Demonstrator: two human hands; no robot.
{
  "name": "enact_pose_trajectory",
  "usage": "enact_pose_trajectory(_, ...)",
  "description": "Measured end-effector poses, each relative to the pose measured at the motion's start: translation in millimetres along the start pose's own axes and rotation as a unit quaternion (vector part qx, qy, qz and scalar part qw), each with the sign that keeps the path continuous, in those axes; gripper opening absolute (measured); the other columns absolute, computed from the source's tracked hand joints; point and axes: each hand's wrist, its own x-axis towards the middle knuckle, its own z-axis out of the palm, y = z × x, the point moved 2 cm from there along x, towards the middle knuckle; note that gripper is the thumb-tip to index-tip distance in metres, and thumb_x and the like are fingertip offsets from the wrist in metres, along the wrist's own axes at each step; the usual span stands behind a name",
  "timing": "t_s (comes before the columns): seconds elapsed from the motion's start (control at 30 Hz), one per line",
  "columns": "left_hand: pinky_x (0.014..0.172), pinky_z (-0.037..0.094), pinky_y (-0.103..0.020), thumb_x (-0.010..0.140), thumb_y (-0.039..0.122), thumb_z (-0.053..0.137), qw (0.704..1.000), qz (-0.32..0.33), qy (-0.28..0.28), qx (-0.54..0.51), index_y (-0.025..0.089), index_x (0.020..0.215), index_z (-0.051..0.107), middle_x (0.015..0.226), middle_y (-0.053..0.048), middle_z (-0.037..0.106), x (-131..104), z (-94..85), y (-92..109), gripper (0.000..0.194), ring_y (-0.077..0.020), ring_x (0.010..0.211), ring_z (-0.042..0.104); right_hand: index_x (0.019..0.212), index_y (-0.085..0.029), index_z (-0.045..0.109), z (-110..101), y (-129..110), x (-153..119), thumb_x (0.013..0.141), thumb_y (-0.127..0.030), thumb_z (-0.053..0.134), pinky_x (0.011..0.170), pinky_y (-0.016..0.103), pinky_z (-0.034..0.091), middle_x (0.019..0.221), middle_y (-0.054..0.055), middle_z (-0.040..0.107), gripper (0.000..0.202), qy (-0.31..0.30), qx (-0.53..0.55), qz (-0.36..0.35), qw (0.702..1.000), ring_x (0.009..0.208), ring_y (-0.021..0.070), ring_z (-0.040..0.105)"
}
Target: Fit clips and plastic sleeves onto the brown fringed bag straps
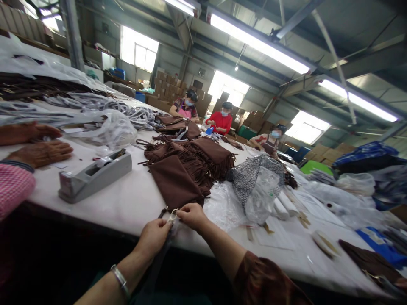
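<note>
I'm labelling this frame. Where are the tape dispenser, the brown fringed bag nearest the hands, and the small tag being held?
tape dispenser point(95, 176), head view, grey side of its body
brown fringed bag point(174, 182), head view, plain front panel
small tag point(172, 217), head view, its middle between the fingertips

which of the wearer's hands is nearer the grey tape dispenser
Left. The left hand is closer to the tape dispenser, which sits up-left of it; the right hand lies farther right.

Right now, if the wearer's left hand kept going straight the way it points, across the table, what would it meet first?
The left hand points up-table, its fingertips at a small pale clasp. Straight on, it would first meet the brown fringed fabric piece on the white table, as far as depth shows.
</note>
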Motion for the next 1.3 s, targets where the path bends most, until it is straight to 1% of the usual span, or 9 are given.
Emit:
enact_pose_trajectory(0.13, 0.048, 0.036, -0.027, 0.076, 0.037, 0.061, 1.0, -0.001, 0.01, 0.02, 0.016, 0.067, 0.069, 0.056, -0.004, 0.065, 1.5, 0.5, 0.3, 0.024, -0.0178, 0.05, 0.055, 0.085, -0.019, 0.078, -0.2, -6.9, -2.6, 0.073, -0.024, 0.073, 0.063, 0.021, 0.042, 0.077, 0.001, 0.072, 0.014, 0.001, -0.106, -0.125, 0.986, 0.071, 0.0129, 0.062)
enact_pose_trajectory(0.27, 0.049, 0.037, -0.027, 0.076, 0.035, 0.063, 1.0, -0.002, 0.014, 0.028, 0.017, 0.069, 0.07, 0.059, -0.004, 0.066, 2.1, 0.3, 2.0, 0.021, -0.0187, 0.053, 0.057, 0.083, -0.019, 0.079, 4.0, -9.4, -0.7, 0.074, -0.023, 0.073, 0.064, 0.022, 0.043, 0.077, 0.002, 0.072, 0.011, -0.008, -0.17, -0.139, 0.976, 0.072, 0.0141, 0.064)
enact_pose_trajectory(0.43, 0.05, 0.039, -0.026, 0.075, 0.037, 0.065, 1.0, -0.018, -0.002, 0.008, 0.017, 0.069, 0.07, 0.058, -0.003, 0.065, 1.7, 0.5, 2.6, 0.021, -0.0188, 0.055, 0.057, 0.082, -0.019, 0.079, 6.0, -8.8, 0.4, 0.076, -0.018, 0.071, 0.079, 0.022, 0.045, 0.095, 0.006, 0.071, 0.01, 0.046, -0.233, -0.174, 0.956, 0.087, 0.0157, 0.064)
enact_pose_trajectory(0.73, 0.044, 0.037, -0.024, 0.067, 0.042, 0.074, 0.988, -0.109, -0.047, -0.103, 0.016, 0.077, 0.065, 0.049, 0.002, 0.054, -6.9, 6.4, -7.9, 0.029, -0.0144, 0.043, 0.049, 0.082, -0.019, 0.077, 4.9, -13.0, 6.8, 0.083, -0.024, 0.064, 0.082, 0.027, 0.044, 0.094, 0.008, 0.072, 0.014, 0.078, -0.291, -0.149, 0.942, 0.09, 0.0201, 0.065)
enact_pose_trajectory(0.9, 0.06, 0.05, -0.027, 0.066, 0.053, 0.074, 0.965, -0.152, -0.097, -0.188, 0.016, 0.088, 0.063, 0.077, -0.006, 0.069, -21.4, 11.2, -8.2, 0.044, -0.0177, 0.066, 0.065, 0.086, -0.02, 0.075, 8.8, -14.0, 8.5, 0.084, -0.024, 0.059, 0.08, 0.029, 0.043, 0.092, 0.008, 0.074, 0.016, 0.098, -0.301, -0.129, 0.94, 0.089, 0.0214, 0.066)
enact_pose_trajectory(1.0, 0.058, 0.046, -0.021, 0.06, 0.055, 0.08, 0.949, -0.186, -0.121, -0.225, 0.016, 0.09, 0.064, 0.089, -0.007, 0.07, -29.1, 13.8, -10.1, 0.052, -0.0159, 0.074, 0.065, 0.089, -0.021, 0.074, 9.2, -11.6, 8.7, 0.086, -0.026, 0.056, 0.078, 0.029, 0.043, 0.091, 0.008, 0.075, 0.018, 0.106, -0.301, -0.12, 0.94, 0.087, 0.0216, 0.067)
enact_pose_trajectory(1.1, 0.053, 0.038, -0.017, 0.059, 0.059, 0.08, 0.954, -0.186, -0.103, -0.211, 0.016, 0.091, 0.065, 0.091, -0.006, 0.069, -32.5, 17.2, -13.5, 0.056, -0.0111, 0.068, 0.06, 0.089, -0.021, 0.073, 8.1, -9.0, 8.2, 0.087, -0.027, 0.056, 0.076, 0.028, 0.042, 0.091, 0.008, 0.075, 0.018, 0.109, -0.297, -0.118, 0.941, 0.087, 0.0212, 0.067)
enact_pose_trajectory(1.2, 0.051, 0.036, -0.017, 0.061, 0.06, 0.078, 0.962, -0.172, -0.094, -0.19, 0.015, 0.087, 0.066, 0.08, -0.002, 0.065, -32.9, 23.5, -15.2, 0.053, -0.0079, 0.058, 0.051, 0.09, -0.022, 0.073, 7.3, -7.8, 8.1, 0.087, -0.027, 0.056, 0.076, 0.028, 0.043, 0.091, 0.008, 0.075, 0.018, 0.11, -0.289, -0.122, 0.943, 0.087, 0.0207, 0.067)
enact_pose_trajectory(1.3, 0.046, 0.03, -0.019, 0.06, 0.055, 0.081, 0.964, -0.158, -0.093, -0.194, 0.016, 0.082, 0.065, 0.058, 0.005, 0.051, -32.0, 31.4, -14.4, 0.048, -0.0073, 0.048, 0.04, 0.089, -0.022, 0.074, 7.8, -7.0, 9.2, 0.087, -0.026, 0.056, 0.078, 0.027, 0.043, 0.091, 0.007, 0.075, 0.018, 0.11, -0.275, -0.13, 0.946, 0.087, 0.0197, 0.067)
